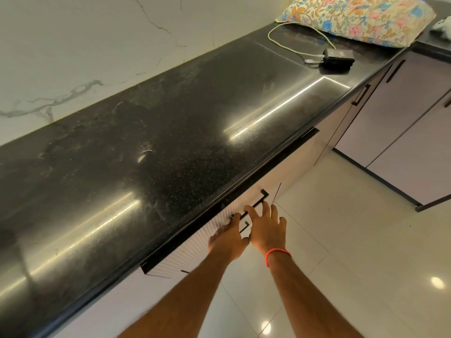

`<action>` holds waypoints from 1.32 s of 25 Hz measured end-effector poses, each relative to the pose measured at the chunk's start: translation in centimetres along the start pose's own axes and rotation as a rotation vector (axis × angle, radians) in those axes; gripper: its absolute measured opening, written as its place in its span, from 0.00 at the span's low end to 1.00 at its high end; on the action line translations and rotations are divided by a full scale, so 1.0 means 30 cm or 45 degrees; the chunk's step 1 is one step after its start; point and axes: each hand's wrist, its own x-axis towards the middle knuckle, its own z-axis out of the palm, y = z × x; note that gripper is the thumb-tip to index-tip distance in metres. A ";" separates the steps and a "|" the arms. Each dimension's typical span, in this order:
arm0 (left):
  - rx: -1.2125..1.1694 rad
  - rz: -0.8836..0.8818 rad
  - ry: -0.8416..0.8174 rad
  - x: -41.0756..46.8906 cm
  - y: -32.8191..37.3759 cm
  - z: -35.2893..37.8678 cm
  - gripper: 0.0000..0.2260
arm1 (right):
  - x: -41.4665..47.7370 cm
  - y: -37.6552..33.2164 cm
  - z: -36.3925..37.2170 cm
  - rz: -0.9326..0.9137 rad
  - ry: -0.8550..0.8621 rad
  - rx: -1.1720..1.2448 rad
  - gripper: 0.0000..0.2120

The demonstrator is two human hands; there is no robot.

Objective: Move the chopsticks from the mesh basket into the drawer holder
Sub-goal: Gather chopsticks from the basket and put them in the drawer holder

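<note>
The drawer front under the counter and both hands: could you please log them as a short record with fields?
drawer front: white, ribbed, shut or nearly so
drawer handle: black bar
left hand: fingers at the handle, grip unclear
right hand: fingers spread on the handle, not closed
red thread bracelet: right wrist
countertop: black, glossy
chopsticks, basket: not in view

The left hand's (228, 236) fingertips are hidden under the tabletop (146, 142) overhang, so its grip cannot be told. The drawer front (234, 211) is mostly covered by that edge and both hands. The patterned cushion (361, 18) and a pale object (443, 26) at far right are cut off by the frame. Both forearms run off the bottom.
</note>
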 end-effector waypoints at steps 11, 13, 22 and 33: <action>-0.069 0.245 -0.124 -0.371 0.109 0.185 0.37 | -0.363 0.247 -0.010 0.099 -0.042 0.285 0.25; -0.089 0.259 -0.135 -0.478 0.108 0.192 0.37 | -0.433 0.268 -0.055 0.140 0.032 0.406 0.23; -0.375 0.433 -0.064 -0.736 0.103 0.064 0.29 | -0.636 0.145 -0.209 0.060 0.561 0.490 0.16; -0.258 0.390 0.281 -0.844 -0.172 -0.264 0.23 | -0.719 -0.093 -0.325 -0.118 0.493 0.298 0.20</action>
